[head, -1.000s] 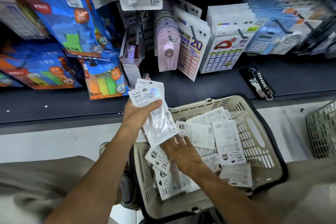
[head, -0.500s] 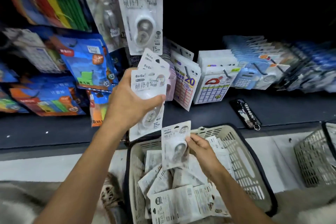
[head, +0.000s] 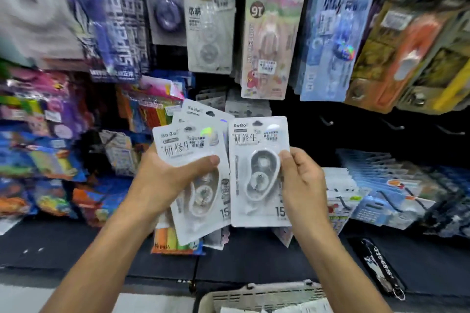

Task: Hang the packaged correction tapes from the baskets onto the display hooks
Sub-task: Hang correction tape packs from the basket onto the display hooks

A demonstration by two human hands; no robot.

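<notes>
1. Between the two raised hands, a single correction tape pack (head: pixel 259 170) is standing upright, long axis vertical, hang hole on top.
2. Right hand (head: pixel 302 185) is pinching its right edge; left hand (head: pixel 162 183) is gripping a fanned stack of packs (head: pixel 193 160).
3. Bare display hooks (head: pixel 326 121) are sitting up and right (nearer the right hand, I judge).
4. Basket (head: pixel 264 296) is sitting below.

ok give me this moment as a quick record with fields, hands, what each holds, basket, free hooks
left hand: grips a fanned stack of white carded correction tape packs, thumb across the front
right hand: pinches a single white carded correction tape pack by its right edge, upright
beige plastic basket: bottom edge of view, packs inside
bare black display hooks: right of the held packs
black keychain strap: lying on the dark shelf
</notes>
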